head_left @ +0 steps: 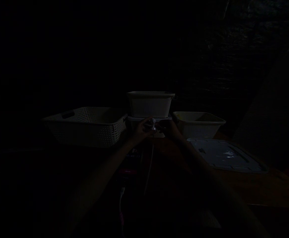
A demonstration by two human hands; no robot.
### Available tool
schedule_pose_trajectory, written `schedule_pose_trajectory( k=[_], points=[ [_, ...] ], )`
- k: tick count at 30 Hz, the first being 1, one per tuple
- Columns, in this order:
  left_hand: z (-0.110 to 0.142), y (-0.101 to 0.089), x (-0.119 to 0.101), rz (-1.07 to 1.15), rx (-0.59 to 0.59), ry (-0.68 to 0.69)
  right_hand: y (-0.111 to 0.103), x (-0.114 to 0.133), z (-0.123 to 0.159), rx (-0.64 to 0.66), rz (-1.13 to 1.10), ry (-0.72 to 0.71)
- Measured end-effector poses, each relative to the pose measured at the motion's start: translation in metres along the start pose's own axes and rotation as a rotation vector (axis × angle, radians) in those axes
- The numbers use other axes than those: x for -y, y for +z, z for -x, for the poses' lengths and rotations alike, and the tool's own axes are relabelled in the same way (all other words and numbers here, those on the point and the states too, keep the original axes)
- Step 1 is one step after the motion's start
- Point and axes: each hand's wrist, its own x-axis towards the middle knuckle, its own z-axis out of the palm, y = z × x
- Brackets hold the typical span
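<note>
The view is very dark. In front of the stacked white bins, my left hand (141,131) is closed around a small whitish, shiny object (154,123); its kind cannot be made out. From the right, my right hand (169,128) reaches in with bent fingers at the same object, mostly in shadow. A thin pale cord (149,167) hangs below the two hands, and its upper end is hard to see. Under my left forearm lies a phone (131,162) with a dimly lit screen, and a white cable (120,198) is at its near end.
A perforated basket (84,134) stands on the left. One white bin (149,105) rests on another container in the middle. At the right are another bin (196,129) and a flat lid (223,155) on the wooden table (265,191).
</note>
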Motion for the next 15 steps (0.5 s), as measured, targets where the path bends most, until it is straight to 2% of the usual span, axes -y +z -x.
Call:
schedule_pose_trajectory(
  k=[8, 12, 15],
  points=[
    [-0.0005, -0.0046, -0.0041, 0.025, 0.033, -0.065, 0.0052, 0.0014, -0.0004, 0.021, -0.236, 0.060],
    [-0.0011, -0.0070, -0.0034, 0.059, 0.050, -0.133, 0.0027, 0.0047, 0.0014, 0.022, -0.140, -0.018],
    [-0.0016, -0.0074, -0.0032, 0.122, 0.023, -0.170, -0.0010, 0.0080, 0.0030, -0.025, -0.025, -0.104]
  ],
)
